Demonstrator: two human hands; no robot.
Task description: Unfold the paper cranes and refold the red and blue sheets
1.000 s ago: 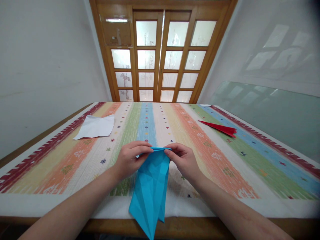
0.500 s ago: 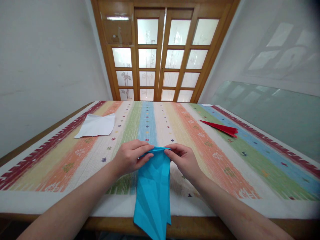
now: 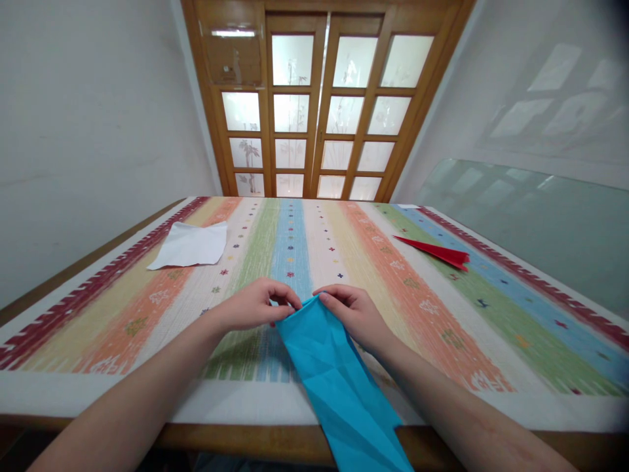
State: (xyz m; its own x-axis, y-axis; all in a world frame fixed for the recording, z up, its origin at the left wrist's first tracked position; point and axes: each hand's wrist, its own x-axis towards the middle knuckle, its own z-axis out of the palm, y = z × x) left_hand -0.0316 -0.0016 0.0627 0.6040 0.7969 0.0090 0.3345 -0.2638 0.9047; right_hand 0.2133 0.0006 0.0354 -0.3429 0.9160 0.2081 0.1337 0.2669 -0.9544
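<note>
L hand & R hand each pinch top edge of creased blue paper, which extends past table's front edge, nr mid. For crisp crease: align layers, press evenly, don't tug.

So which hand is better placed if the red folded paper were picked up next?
Probably the right hand: the red folded paper lies closer to it than to the left hand. Both hands hold the upper edge of the blue paper, so either would likely need freeing.
</note>
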